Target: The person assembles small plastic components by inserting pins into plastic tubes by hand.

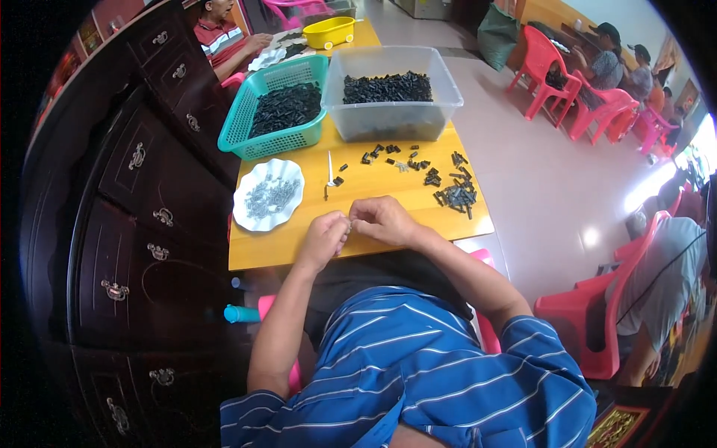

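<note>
My left hand (327,236) and my right hand (384,221) meet over the near edge of the yellow wooden table (287,252). Both have curled fingers, pinched close together around something too small to name. To their left lies a white scalloped plate (240,207) with many small metallic pins. Just beyond my hands are a slim white tool (331,168) and a small dark piece (326,193). Small black cylindrical parts (457,196) form a loose pile at the right edge, and more black parts (381,151) are scattered farther back beside a few pale bits (403,166).
A green mesh basket (237,123) and a clear plastic bin (392,119), both full of black parts, stand across the table. Behind them is a yellow wheeled tub (329,31). Dark drawers (149,216) line the left; pink chairs (549,71) and seated people are to the right.
</note>
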{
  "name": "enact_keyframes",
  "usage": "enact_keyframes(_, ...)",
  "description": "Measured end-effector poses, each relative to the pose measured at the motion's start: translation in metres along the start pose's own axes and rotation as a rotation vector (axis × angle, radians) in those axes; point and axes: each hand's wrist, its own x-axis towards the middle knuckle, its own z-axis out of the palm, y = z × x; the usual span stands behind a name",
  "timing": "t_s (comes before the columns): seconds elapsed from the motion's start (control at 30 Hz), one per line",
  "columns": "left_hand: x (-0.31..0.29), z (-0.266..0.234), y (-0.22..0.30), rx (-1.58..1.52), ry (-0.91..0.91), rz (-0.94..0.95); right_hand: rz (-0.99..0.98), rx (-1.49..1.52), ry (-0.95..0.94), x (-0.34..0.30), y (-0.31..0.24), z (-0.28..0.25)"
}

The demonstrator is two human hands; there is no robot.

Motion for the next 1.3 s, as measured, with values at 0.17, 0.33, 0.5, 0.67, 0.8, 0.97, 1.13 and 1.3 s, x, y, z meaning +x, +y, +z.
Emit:
enact_keyframes(0.17,-0.001,0.003,0.0,-0.007,-0.002,0.025,0.057,-0.086,0.198,0.004,0.004,-0.012)
enact_keyframes(0.33,-0.002,0.001,-0.004,-0.001,-0.025,0.038,0.155,-0.431,0.437,0.021,0.009,-0.06)
enact_keyframes(0.5,-0.002,0.002,-0.003,0.121,-0.026,0.075,0.127,-0.804,0.491,0.05,0.04,-0.112)
enact_keyframes(0.67,0.0,0.003,-0.005,0.124,-0.016,0.095,0.151,-0.961,0.409,0.056,0.068,-0.123)
enact_keyframes(0.8,-0.001,0.003,-0.004,0.121,-0.008,0.087,0.276,-0.982,0.337,0.057,0.075,-0.121)
enact_keyframes(0.97,-0.001,0.004,-0.003,0.132,0.004,0.097,0.243,-0.834,0.367,0.042,0.078,-0.127)
enact_keyframes(1.13,-0.002,0.004,-0.002,0.125,0.011,0.082,0.234,-0.619,0.495,0.015,0.071,-0.137)
enact_keyframes(1.3,-0.001,0.005,-0.003,0.086,0.01,0.065,0.329,-0.602,0.449,-0.003,0.072,-0.141)
